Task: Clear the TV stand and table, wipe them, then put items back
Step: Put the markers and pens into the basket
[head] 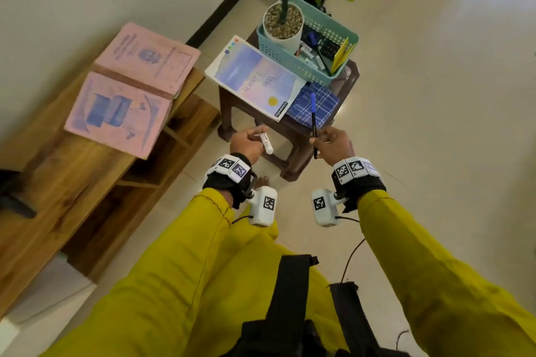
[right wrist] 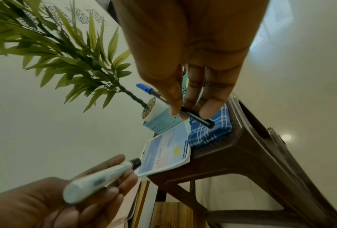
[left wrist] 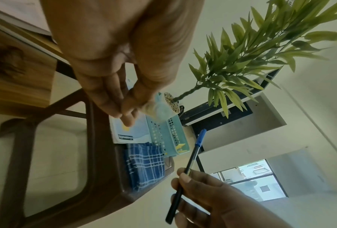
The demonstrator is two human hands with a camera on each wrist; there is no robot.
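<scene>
Head view: left hand [head: 246,143] grips white marker [head: 266,142], right hand [head: 333,145] pinches blue-capped pen [head: 313,122] above basket [head: 324,38], likely for stowing.

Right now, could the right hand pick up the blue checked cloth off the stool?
Probably not cleanly. The right hand is close to the blue checked cloth, with nothing between them, but its fingers are busy pinching the blue-capped pen. It would likely need to set that down first.
</scene>
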